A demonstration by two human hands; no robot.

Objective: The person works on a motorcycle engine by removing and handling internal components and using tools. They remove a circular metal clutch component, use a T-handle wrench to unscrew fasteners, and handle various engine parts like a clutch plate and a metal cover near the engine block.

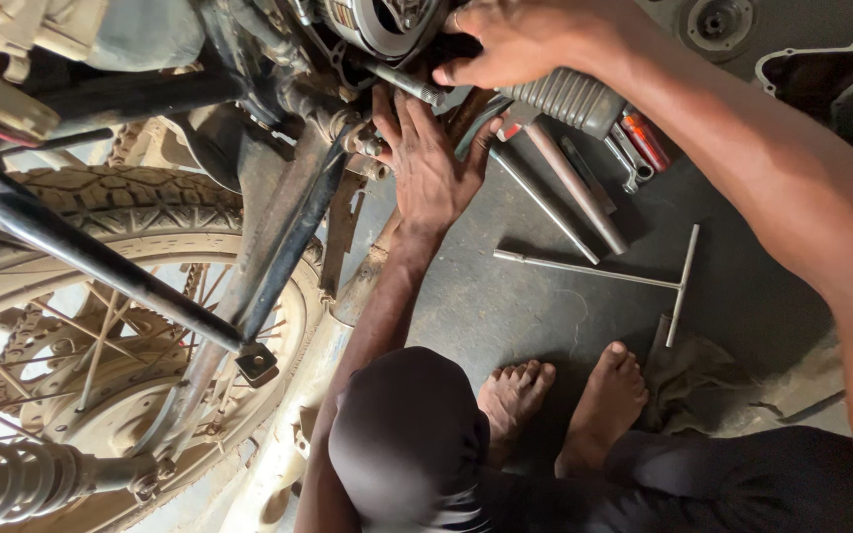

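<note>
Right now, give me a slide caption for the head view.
Both hands, left hand and right hand, work at a muddy motorcycle's engine; a T-handle wrench lies on the floor.

No packages, labels, signs or screens show anywhere in the frame.

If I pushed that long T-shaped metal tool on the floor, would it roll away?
Probably not far: the T-shaped tool has a crossbar that would likely catch the floor. It looks like stiff, bare metal, so probably rigid, heavy for its thinness.
</note>
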